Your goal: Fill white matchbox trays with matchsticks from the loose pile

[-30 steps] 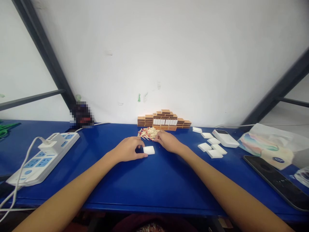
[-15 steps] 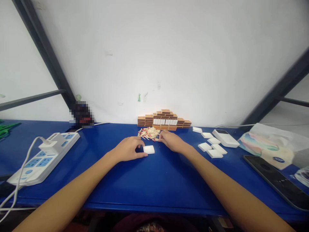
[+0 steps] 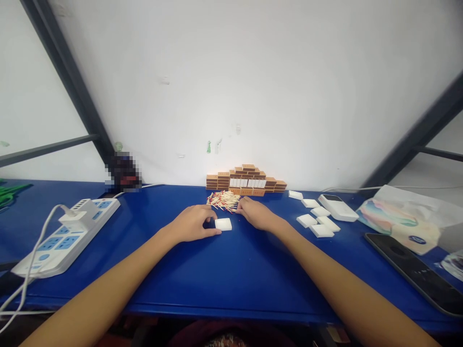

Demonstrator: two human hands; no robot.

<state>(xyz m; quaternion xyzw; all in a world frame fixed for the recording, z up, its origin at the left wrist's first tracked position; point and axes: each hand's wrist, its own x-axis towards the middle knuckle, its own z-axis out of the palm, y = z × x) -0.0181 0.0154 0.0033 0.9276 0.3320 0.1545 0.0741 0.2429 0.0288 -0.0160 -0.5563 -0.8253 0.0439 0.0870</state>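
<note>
A small white matchbox tray (image 3: 223,224) lies on the blue table, gripped at its left end by the thumb and fingers of my left hand (image 3: 195,222). Just beyond it is a loose pile of red-tipped matchsticks (image 3: 223,199). My right hand (image 3: 256,212) rests at the right edge of this pile with its fingertips pinched together by the stick ends. Whatever is between those fingertips is too small to make out. Behind the pile, brown matchboxes (image 3: 249,167) form a stepped stack against the wall, with a row of white pieces (image 3: 248,183) standing in its middle.
Several white trays (image 3: 321,231) lie to the right, near a white power bank (image 3: 338,207). A black phone (image 3: 415,274) and a tissue pack (image 3: 401,221) are farther right. A power strip (image 3: 68,241) with a white cable stands left.
My right hand has shifted very slightly at the edge of the matchstick pile, fingertips still pinched. My left hand and the white tray have stayed in place.
</note>
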